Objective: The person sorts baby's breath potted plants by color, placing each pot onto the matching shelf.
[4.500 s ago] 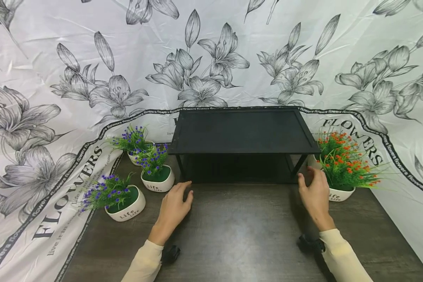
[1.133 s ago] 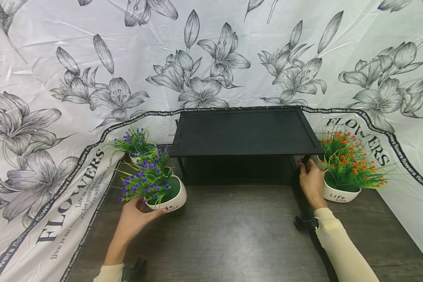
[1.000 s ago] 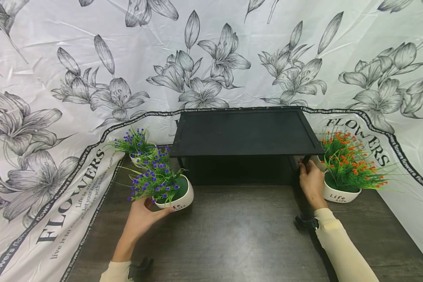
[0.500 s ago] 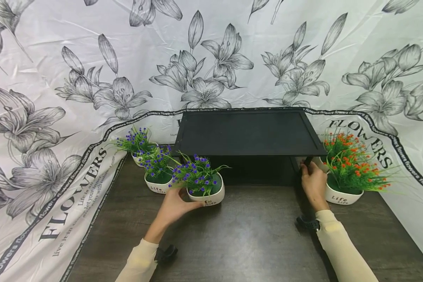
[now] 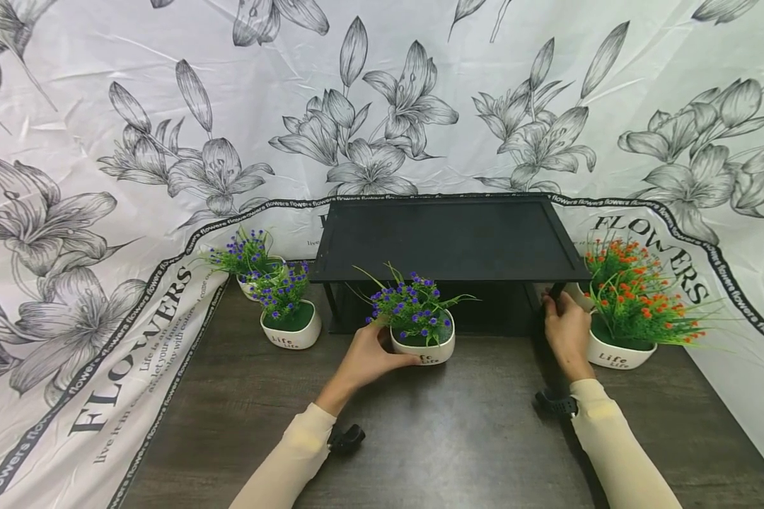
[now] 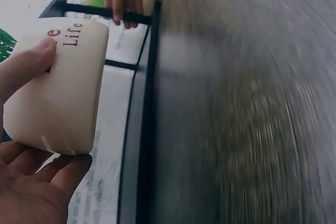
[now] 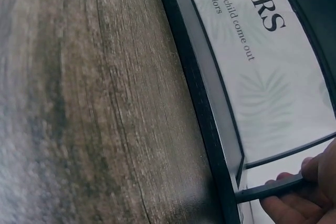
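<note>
My left hand (image 5: 364,359) holds a white pot of artificial purple flowers (image 5: 425,350) before the black two-tier shelf (image 5: 448,237). In the left wrist view, the thumb lies on the lettered side of the pot (image 6: 65,95) and the fingers curl under its other side; it appears raised off the table. My right hand (image 5: 568,336) grips the shelf's right front leg (image 5: 557,290). From the right wrist view, the right thumb and fingers (image 7: 294,205) close round that thin black leg (image 7: 273,188). The lower tier is partly hidden behind the flowers.
Two more purple-flowered pots stand left of the shelf, a nearer one (image 5: 291,326) and a farther one (image 5: 247,288). Pots with orange flowers (image 5: 624,353) stand close to the right hand. A flower-printed cloth (image 5: 382,106) hangs behind the dark wooden table (image 5: 471,438).
My left hand took the front-left purple-flowered pot and carried it rightward to the shelf's front. My right hand moved in and took hold of the right leg, then stayed there.
</note>
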Available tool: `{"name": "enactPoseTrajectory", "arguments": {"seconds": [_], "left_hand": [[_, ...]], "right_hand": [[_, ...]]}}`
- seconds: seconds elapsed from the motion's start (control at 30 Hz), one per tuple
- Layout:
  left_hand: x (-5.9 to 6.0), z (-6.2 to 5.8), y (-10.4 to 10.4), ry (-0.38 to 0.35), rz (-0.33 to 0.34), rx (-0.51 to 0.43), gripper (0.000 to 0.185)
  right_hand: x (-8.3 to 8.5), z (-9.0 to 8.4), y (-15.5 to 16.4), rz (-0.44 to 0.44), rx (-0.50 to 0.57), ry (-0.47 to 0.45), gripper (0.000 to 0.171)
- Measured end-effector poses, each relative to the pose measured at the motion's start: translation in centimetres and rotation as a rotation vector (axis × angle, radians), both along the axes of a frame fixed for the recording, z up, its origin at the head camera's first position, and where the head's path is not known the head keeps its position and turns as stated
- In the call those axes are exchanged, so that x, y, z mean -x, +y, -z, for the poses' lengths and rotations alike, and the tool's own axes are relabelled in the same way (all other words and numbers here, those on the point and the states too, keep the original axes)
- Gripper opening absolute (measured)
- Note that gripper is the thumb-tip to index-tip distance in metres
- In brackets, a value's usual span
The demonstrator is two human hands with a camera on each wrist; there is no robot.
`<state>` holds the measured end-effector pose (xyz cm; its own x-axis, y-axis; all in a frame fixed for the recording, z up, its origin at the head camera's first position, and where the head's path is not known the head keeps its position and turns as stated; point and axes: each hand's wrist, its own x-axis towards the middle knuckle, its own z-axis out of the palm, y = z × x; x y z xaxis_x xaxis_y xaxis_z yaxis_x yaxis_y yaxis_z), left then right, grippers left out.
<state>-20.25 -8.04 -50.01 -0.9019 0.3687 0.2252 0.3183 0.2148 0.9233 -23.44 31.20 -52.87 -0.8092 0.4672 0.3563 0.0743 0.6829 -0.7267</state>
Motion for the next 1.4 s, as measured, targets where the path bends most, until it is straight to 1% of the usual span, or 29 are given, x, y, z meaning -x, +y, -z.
{"name": "enactPoseTrajectory", "arguments": {"seconds": [0.17,0.3,0.43,0.53,0.73,0.83,0.93,1.0,1.17,1.3,1.4], "left_hand": [[0.9,0.7,2.4,0.016,0.028,0.027,0.087],[1.7,1.1,4.0,0.028,0.038,0.039,0.090],[2.4,1.3,5.5,0.020,0.055,0.039,0.094],[2.7,1.5,6.7,0.014,0.059,0.056,0.094],[3.5,2.0,8.9,-0.002,0.040,0.110,0.092],[4.0,2.5,9.9,0.006,0.031,0.127,0.097],[4.7,2.8,10.8,0.029,0.008,0.155,0.101],[5.2,2.9,11.3,0.042,-0.007,0.159,0.100],[6.4,2.9,12.6,0.062,-0.046,0.149,0.085],[7.1,2.8,13.5,0.049,-0.048,0.127,0.076],[7.5,2.8,14.2,0.030,-0.049,0.135,0.076]], "right_hand": [[0.0,-0.1,0.0,0.001,0.010,-0.005,0.024],[0.0,-0.3,0.0,0.001,0.011,-0.014,0.025],[0.0,-0.2,0.0,0.005,0.010,-0.016,0.026],[0.0,-0.2,0.0,0.006,0.012,-0.013,0.025],[-0.1,-0.3,0.0,0.000,0.009,0.001,0.024],[0.0,-0.2,-0.1,0.009,-0.010,0.002,0.022],[0.0,-0.2,-0.1,0.021,-0.035,0.008,0.021],[0.0,-0.2,-0.1,0.022,-0.041,0.012,0.022],[0.0,-0.2,-0.1,0.020,-0.042,0.019,0.022],[0.0,-0.1,-0.1,0.028,-0.052,0.024,0.025],[0.1,-0.1,-0.1,0.032,-0.062,0.027,0.027]]}}
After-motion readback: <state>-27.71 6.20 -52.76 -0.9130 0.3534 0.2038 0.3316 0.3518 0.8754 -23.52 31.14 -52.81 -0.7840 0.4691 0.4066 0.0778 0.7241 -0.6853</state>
